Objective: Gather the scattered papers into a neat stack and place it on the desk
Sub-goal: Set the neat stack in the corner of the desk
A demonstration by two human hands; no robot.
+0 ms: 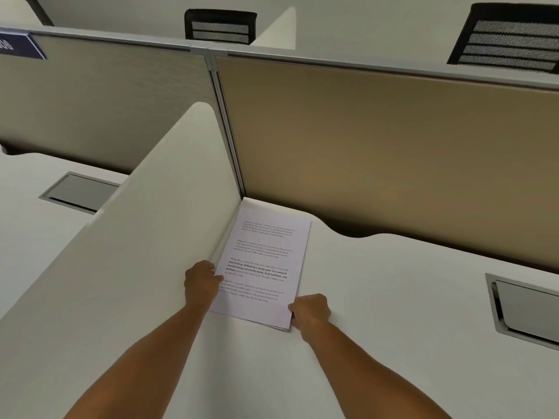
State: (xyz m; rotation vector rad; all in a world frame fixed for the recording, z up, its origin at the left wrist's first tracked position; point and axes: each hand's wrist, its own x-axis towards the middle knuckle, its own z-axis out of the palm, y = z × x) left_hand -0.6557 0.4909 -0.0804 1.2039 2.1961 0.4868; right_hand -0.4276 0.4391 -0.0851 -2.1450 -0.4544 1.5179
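Observation:
A stack of white printed papers [266, 255] lies flat on the white desk [378, 297], tucked into the corner against the white side divider. Several sheets show at its near right corner, edges nearly aligned. My left hand [202, 282] grips the stack's left edge, thumb on the top sheet. My right hand [310, 311] pinches the near right corner, with its fingers curled around the edge.
A white side divider [136, 237] rises directly left of the stack. A tan back partition [378, 140] closes the far side. A grey cable hatch [526, 309] is set into the desk at right. Black chairs [508, 40] stand beyond the partition.

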